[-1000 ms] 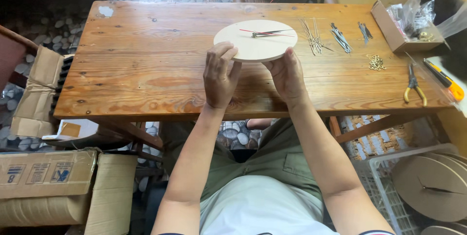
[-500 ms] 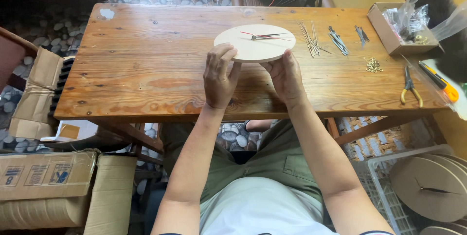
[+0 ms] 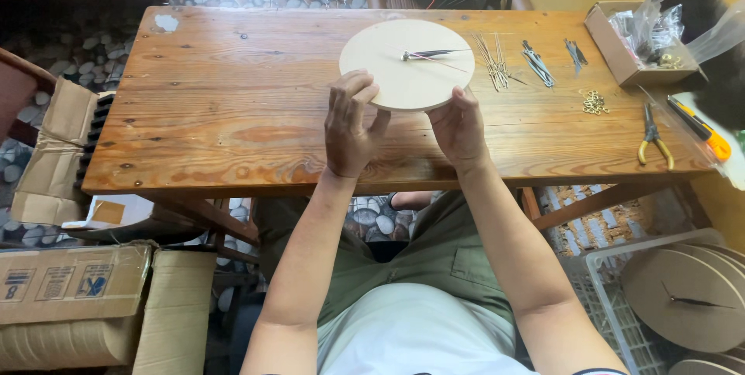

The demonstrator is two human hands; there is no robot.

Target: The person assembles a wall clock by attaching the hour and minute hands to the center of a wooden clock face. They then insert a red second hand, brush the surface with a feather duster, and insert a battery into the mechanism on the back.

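A round pale wooden clock face (image 3: 403, 61) with thin dark hands at its middle is held over the wooden table (image 3: 233, 111). My left hand (image 3: 351, 125) grips its near left edge, fingers curled over the rim. My right hand (image 3: 459, 128) holds the near right edge. The disc lies nearly flat, tilted slightly toward me.
Thin metal clock hands (image 3: 497, 61) lie in rows right of the disc, with small brass rings (image 3: 595, 101), yellow-handled pliers (image 3: 653, 141) and an orange utility knife (image 3: 702, 131). A cardboard box (image 3: 632, 45) holds plastic bags. Finished clock discs (image 3: 691, 297) sit in a crate at lower right.
The view has shifted slightly; the disc and both hands keep the same grip, with the disc sitting a little further forward over the table.
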